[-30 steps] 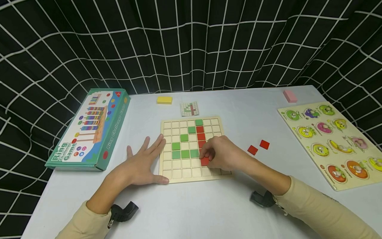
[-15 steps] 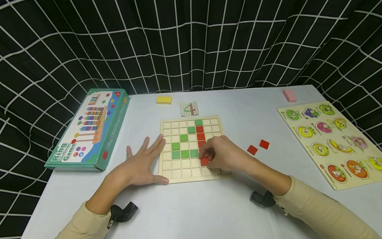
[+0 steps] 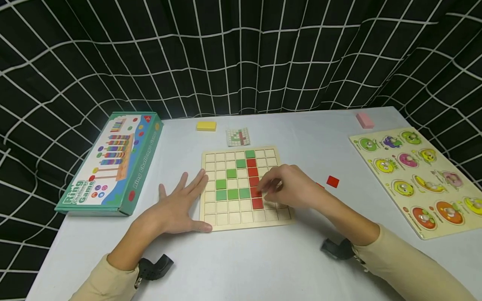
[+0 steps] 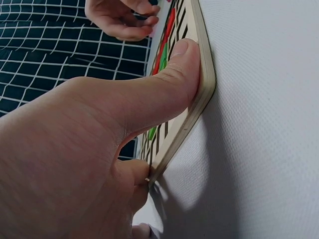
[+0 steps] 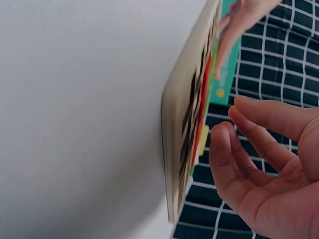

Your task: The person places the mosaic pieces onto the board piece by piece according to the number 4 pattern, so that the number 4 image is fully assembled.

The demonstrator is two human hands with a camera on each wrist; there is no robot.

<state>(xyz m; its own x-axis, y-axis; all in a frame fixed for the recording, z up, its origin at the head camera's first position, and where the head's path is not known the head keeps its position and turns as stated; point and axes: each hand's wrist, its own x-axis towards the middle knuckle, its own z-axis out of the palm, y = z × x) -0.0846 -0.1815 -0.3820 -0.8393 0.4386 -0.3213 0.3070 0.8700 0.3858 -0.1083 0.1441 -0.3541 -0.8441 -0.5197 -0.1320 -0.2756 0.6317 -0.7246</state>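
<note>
A wooden grid board (image 3: 235, 218) lies flat on the white table, with a column of red square tiles (image 3: 257, 203) and several green tiles (image 3: 231, 173) set in its cells. My left hand (image 3: 178, 209) is spread at the board's left edge; in the left wrist view its thumb (image 4: 177, 74) rests on the near corner. Over the right part of the board hovers my right hand (image 3: 291, 186). Its fingers (image 5: 222, 149) are loosely bent and apart from the board, with nothing between them in the right wrist view. Part of the red column's right side is hidden by the fingertips.
A loose red tile (image 3: 332, 181) lies right of the board, another mostly hidden behind my right wrist. Behind the board are a small pattern card (image 3: 238, 137) and a yellow block (image 3: 206, 126). A game box (image 3: 113, 163) stands left; a fruit puzzle board (image 3: 410, 175) and pink block (image 3: 365, 120) lie right.
My right hand has let go of the lowest red tile, lifted and moved slightly right, uncovering that tile and partly covering a loose one. My left hand has stayed on the board.
</note>
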